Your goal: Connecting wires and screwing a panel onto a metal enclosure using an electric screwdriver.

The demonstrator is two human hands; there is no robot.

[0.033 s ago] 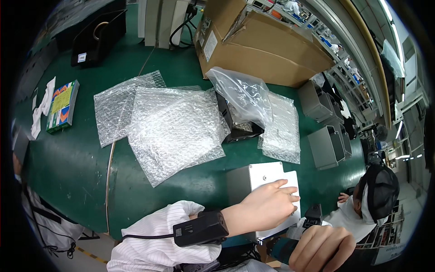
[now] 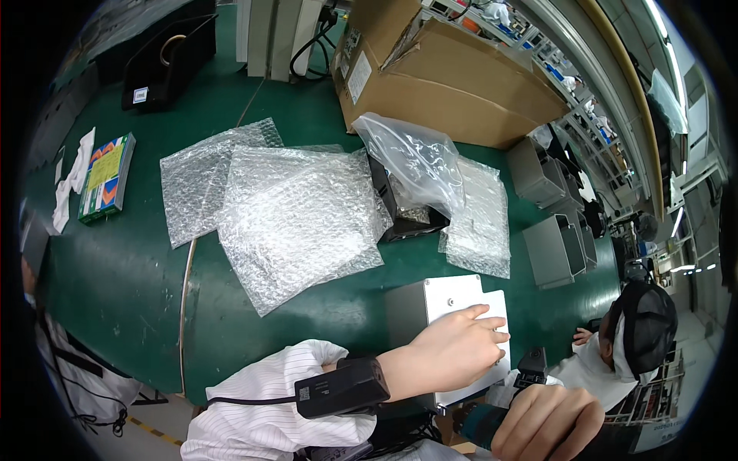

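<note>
A grey metal box (image 2: 407, 313) with a white face stands near the front edge of the green table. My left hand (image 2: 453, 349) lies on a white plate (image 2: 496, 306) on that face, its fingers spread. A black device is strapped to the left wrist. At the lower right, my right hand (image 2: 550, 422) is wrapped round a teal and black power screwdriver (image 2: 484, 424). The tool's front end is by the box's near corner; whether its tip touches a screw there is hidden. Small screws show on the white face.
Bubble-wrap bags (image 2: 304, 223) cover the table's middle. Beyond the box are a black bin (image 2: 411, 230) under a clear plastic bag (image 2: 411, 161) and a large carton (image 2: 453, 84). Grey housings (image 2: 553, 250) stand right, near a co-worker in a dark cap (image 2: 646, 330). A colourful carton (image 2: 106, 180) lies left.
</note>
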